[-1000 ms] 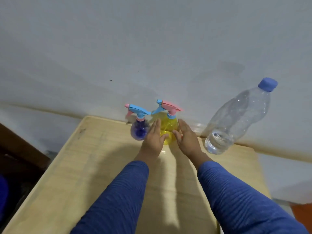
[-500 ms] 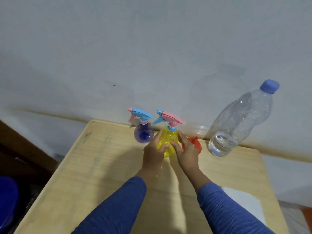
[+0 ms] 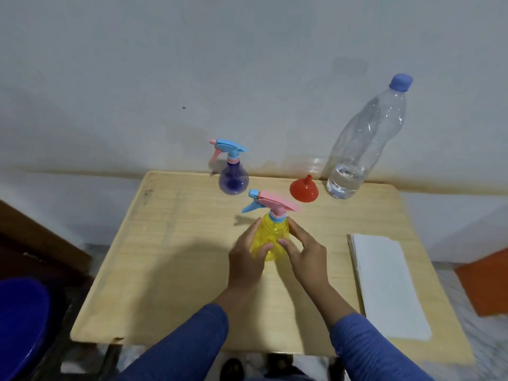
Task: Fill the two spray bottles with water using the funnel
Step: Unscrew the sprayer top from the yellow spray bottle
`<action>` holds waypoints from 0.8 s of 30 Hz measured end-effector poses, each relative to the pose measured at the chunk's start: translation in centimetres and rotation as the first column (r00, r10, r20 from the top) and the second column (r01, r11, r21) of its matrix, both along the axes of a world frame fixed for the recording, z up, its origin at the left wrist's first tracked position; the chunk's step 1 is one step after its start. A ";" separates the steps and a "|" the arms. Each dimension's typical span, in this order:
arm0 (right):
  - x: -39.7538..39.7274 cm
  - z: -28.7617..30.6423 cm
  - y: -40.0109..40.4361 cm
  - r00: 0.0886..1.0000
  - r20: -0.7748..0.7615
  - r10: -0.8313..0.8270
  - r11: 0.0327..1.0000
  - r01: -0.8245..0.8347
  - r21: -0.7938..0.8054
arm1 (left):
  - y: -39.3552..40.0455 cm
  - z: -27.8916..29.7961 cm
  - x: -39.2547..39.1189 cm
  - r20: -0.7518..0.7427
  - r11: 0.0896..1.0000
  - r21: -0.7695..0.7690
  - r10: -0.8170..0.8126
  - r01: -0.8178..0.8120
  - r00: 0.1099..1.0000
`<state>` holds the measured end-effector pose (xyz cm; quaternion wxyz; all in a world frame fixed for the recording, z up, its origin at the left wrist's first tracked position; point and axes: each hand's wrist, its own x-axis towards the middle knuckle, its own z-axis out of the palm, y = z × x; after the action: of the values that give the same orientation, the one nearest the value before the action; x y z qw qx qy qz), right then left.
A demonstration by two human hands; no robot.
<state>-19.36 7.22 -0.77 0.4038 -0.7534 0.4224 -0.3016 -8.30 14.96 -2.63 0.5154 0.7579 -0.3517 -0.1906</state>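
The yellow spray bottle [image 3: 270, 237] stood near the middle of the surface [image 3: 170, 257], its lower sides hidden by two hands — the left hand [image 3: 246, 259] curled round its left flank, the right hand [image 3: 303, 255] gripping its right. Two spray bottles in all: the purple one [image 3: 233, 180] stood apart near the far edge. One red funnel [image 3: 303, 189] lay mouth-down just beside one clear water bottle [image 3: 357, 149], which held water only at its base. One white folded cloth [image 3: 384, 281] lay along the right edge. Bare wood lay open on the left; the near edge was partly hidden by blue sleeves [image 3: 187, 345].
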 end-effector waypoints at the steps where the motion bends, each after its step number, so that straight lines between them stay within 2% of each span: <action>1: -0.2 -0.1 0.4 1.000 0.006 -0.009 1.000 0.009 0.004 | 0.3 0.0 -0.1 -0.007 1.000 -0.001 -0.007 0.007 1.000; 7: -1.2 -0.7 2.3 1.000 -0.002 -0.019 1.000 0.019 0.017 | 1.8 -0.6 -0.7 -0.020 0.999 0.014 -0.044 0.045 0.999; 11: -1.1 -0.5 2.5 1.000 0.020 -0.001 1.000 0.001 0.014 | 1.9 -0.5 -1.0 -0.167 0.998 0.015 -0.057 0.060 0.984; 15: -0.5 1.3 3.2 0.968 0.222 -0.114 0.993 0.111 0.029 | 1.8 -1.0 -0.8 -0.202 0.998 0.028 -0.044 0.051 0.978; 17: 0.0 2.1 3.2 0.948 0.295 -0.118 0.991 0.130 -0.021 | 1.8 -1.1 -0.8 -0.193 0.998 0.031 -0.054 0.062 0.980; 21: 1.1 2.1 2.7 0.969 0.247 -0.020 0.976 0.073 -0.206 | 1.8 -1.3 -0.9 -0.167 0.998 0.006 -0.064 0.066 0.984; 24: 1.8 2.0 2.3 0.970 0.243 -0.010 0.965 0.073 -0.252 | 1.9 -1.5 -0.8 -0.144 0.997 0.007 -0.075 0.076 0.987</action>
<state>-17.53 9.53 1.26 0.3433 -0.7486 0.3434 -0.4515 -9.09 16.83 -4.12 0.5270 0.7316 -0.3411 -0.2660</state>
